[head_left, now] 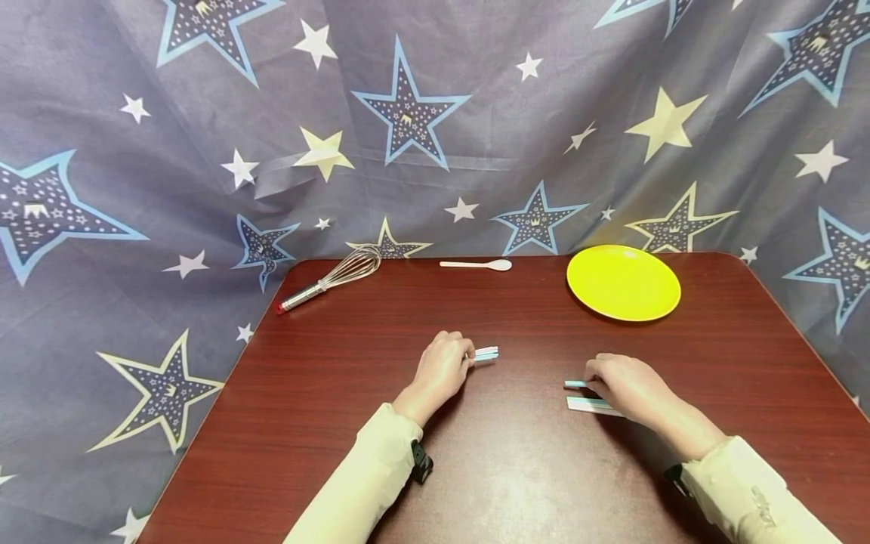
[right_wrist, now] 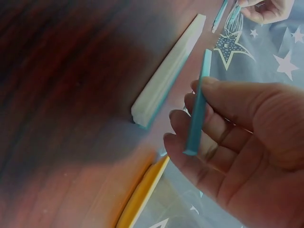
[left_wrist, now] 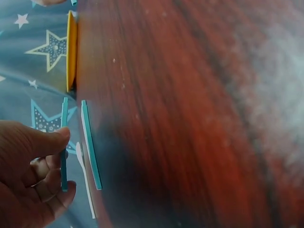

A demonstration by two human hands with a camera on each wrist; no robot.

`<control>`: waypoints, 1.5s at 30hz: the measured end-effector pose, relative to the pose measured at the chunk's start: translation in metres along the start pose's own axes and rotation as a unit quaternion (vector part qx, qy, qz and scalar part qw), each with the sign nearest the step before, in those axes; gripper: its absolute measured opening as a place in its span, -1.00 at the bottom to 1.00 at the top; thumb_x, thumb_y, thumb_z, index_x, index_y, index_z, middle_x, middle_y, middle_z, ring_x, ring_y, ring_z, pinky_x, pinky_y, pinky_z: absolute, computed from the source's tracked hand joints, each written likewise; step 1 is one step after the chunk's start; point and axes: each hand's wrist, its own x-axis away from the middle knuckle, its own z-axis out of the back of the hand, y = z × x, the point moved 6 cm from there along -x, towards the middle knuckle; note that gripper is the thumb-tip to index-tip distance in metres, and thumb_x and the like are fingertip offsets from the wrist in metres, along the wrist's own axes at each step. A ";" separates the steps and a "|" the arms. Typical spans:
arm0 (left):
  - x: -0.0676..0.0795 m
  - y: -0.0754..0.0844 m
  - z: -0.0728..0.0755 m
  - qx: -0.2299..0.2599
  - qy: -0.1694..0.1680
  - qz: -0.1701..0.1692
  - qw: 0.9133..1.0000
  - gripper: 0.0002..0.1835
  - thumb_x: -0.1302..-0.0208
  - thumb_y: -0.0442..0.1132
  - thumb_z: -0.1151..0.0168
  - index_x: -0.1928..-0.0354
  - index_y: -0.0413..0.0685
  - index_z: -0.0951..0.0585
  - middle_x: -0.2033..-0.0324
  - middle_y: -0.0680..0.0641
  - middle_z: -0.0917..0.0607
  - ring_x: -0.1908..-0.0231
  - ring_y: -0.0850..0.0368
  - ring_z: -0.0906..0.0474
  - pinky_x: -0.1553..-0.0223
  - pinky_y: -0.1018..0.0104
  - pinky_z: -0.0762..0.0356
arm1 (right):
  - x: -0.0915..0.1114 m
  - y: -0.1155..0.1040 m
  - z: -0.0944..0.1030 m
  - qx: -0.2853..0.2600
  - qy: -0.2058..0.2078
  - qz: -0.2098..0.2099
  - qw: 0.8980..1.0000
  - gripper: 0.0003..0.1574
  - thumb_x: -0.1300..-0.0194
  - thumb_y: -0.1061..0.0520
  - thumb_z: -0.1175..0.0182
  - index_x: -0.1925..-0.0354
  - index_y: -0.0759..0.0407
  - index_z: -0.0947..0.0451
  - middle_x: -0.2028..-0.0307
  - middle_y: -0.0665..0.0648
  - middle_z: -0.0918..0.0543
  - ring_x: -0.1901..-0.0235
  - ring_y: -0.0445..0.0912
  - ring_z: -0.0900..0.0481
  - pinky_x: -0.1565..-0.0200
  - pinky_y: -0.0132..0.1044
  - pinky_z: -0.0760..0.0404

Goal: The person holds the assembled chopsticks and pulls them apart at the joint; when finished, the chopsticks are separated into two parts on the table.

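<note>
My left hand (head_left: 440, 370) is over the middle of the table, pinching a slim teal stick (left_wrist: 64, 164) between thumb and fingers. Close below that stick lies a teal-and-white strip (left_wrist: 92, 147), showing in the left wrist view. To the right, my right hand (head_left: 628, 385) grips another short teal stick (right_wrist: 195, 118) with the thumb against the fingers. A longer white bar with a teal edge (right_wrist: 166, 78) rests on the table beside this hand. In the head view the fingers partly hide the held sticks.
A whisk (head_left: 340, 276) with a red-tipped handle lies at the back left of the brown table (head_left: 503, 468). Behind the hands are a white spoon (head_left: 479, 264) and, at the back right, a yellow plate (head_left: 623, 283). A star-patterned curtain (head_left: 272, 83) hangs along the table's far edge.
</note>
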 end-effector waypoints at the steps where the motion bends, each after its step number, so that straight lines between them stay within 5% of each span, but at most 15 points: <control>1: 0.000 0.000 0.000 -0.002 -0.001 -0.002 1.000 -0.95 -0.11 -0.25 -0.41 0.42 0.01 -0.69 0.44 0.07 -0.57 0.31 0.07 -0.49 0.27 0.23 -0.53 | 0.000 0.000 -0.001 0.001 -0.001 0.001 1.000 -0.71 -0.03 0.33 -0.41 0.51 -0.01 -0.53 0.52 -0.14 -0.49 0.52 -0.21 -0.46 0.45 -0.26 -0.48; 16: -0.005 0.002 -0.007 -0.046 -0.014 -0.017 0.999 -0.94 -0.07 -0.28 -0.40 0.47 0.06 -0.70 0.48 0.07 -0.61 0.33 0.07 -0.51 0.30 0.26 -0.53 | 0.001 0.000 -0.005 -0.022 -0.023 0.009 0.999 -0.64 0.02 0.36 -0.40 0.58 -0.05 -0.51 0.56 -0.20 -0.49 0.56 -0.25 -0.39 0.49 -0.27 -0.42; 45: -0.005 -0.003 -0.005 -0.071 -0.009 0.010 0.997 -0.77 -0.03 -0.21 -0.48 0.58 0.05 -0.57 0.56 0.06 -0.54 0.41 0.07 -0.45 0.43 0.24 -0.50 | 0.001 -0.001 -0.007 -0.034 -0.042 0.015 0.998 -0.65 0.05 0.41 -0.36 0.58 -0.04 -0.56 0.54 -0.18 -0.55 0.54 -0.27 -0.43 0.47 -0.28 -0.45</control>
